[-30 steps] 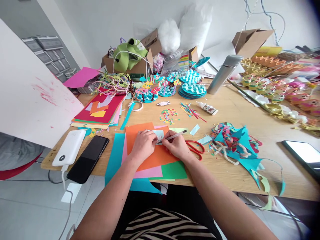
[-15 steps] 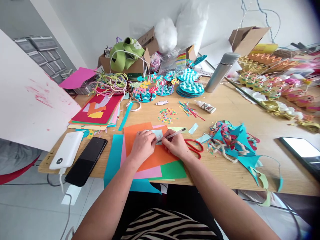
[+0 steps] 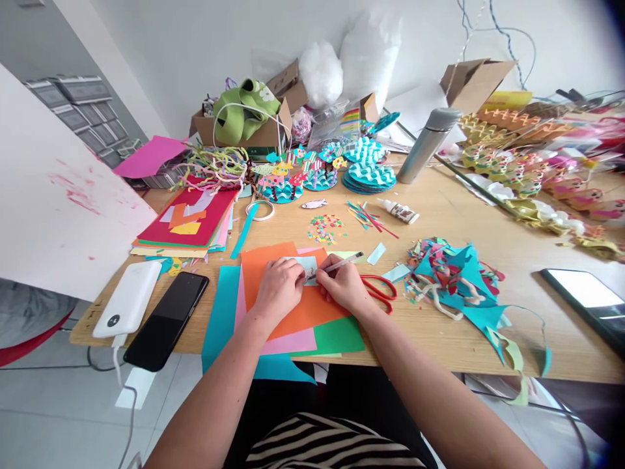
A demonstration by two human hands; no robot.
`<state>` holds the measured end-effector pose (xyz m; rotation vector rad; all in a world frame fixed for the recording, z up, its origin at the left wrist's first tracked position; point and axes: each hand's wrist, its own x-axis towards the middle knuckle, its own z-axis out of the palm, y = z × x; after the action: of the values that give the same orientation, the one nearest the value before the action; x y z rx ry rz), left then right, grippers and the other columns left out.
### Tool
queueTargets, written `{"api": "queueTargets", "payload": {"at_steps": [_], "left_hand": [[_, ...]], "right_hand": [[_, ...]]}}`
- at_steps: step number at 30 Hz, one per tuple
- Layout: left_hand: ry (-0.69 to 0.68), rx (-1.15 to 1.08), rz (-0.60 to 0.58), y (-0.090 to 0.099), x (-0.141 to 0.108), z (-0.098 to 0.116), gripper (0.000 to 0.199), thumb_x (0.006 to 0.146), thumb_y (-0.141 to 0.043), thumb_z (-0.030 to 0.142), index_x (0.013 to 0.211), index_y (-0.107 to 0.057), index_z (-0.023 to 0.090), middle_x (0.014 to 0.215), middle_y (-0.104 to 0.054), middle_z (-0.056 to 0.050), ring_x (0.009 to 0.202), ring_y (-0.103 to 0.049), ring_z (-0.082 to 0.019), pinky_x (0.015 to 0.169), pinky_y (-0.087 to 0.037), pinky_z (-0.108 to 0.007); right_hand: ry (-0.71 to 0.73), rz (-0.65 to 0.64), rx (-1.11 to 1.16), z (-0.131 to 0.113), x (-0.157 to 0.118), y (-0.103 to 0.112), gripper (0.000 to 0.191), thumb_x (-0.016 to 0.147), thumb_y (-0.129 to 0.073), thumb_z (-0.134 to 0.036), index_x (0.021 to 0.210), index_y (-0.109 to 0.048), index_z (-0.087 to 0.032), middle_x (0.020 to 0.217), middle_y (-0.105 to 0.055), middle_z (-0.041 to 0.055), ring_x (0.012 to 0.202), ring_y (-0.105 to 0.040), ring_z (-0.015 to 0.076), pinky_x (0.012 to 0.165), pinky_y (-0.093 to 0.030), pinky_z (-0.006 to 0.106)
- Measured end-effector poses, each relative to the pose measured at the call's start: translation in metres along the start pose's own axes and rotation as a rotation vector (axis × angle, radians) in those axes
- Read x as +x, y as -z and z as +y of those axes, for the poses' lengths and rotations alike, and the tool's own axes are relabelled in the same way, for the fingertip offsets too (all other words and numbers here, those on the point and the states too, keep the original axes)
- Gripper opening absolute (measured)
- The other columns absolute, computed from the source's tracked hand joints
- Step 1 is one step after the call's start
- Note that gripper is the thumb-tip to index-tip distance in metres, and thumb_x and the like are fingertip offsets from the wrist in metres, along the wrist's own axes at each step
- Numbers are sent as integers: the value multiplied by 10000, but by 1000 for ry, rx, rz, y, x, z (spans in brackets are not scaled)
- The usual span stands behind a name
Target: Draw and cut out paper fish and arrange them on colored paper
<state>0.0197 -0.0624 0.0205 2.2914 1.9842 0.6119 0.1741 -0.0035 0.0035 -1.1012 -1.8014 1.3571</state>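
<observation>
My right hand (image 3: pixel 339 281) grips a pen (image 3: pixel 344 262), its tip over a small pale-blue piece of paper (image 3: pixel 307 262) with a few marks on it. On the left side of that piece, my left hand (image 3: pixel 280 283) rests with curled fingers closed on its edge. Under both hands lies an orange sheet (image 3: pixel 293 324), on top of pink, green (image 3: pixel 339 335) and blue (image 3: pixel 219 306) sheets. Scissors with red handles (image 3: pixel 383 290) lie beside my right wrist, their blades hidden.
A scrap pile (image 3: pixel 454 280) and a glue bottle (image 3: pixel 399 210) lie to the right, near a steel flask (image 3: pixel 430 146). Leftward are a black phone (image 3: pixel 166 319), a white power bank (image 3: pixel 127 299) and stacked coloured paper (image 3: pixel 188 215). Paper fish crafts (image 3: pixel 280 185) stand behind confetti (image 3: pixel 326 228).
The view has shifted slightly. My hands stay in nearly the same place, with the pen still at the small paper.
</observation>
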Motion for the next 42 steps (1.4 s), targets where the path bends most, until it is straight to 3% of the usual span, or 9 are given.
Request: {"api": "queueTargets", "payload": {"at_steps": [14,22,42], "left_hand": [[8,-9,-7,0,0,1,117,835,-571,124,774,-620,212,847,-676,-36,900,-587,-222,765,-404,-360],[5,4,-23,-1,-2,0,139,843,-588,135,920,-667,219,923,-676,-44,947,-571,-229,799,-404,-365],[-36,21,-11,-3,-3,0,173,865,-585,151,952,-713,228,863,-655,-31,909,-567,-216,786,-421,-368]], "right_hand": [[50,34,-53,3,0,-1,134,825,-535,-309,744,-465,-229,466,-531,-58,340,-512,126,351,-347,221],[237,113,-194,5,0,-3,116,788,-554,-260,698,-494,-217,588,-547,-25,517,-502,127,507,-380,246],[227,160,-176,8,0,-2,132,753,-553,-240,656,-467,-219,557,-510,-38,490,-464,118,488,-346,241]]}}
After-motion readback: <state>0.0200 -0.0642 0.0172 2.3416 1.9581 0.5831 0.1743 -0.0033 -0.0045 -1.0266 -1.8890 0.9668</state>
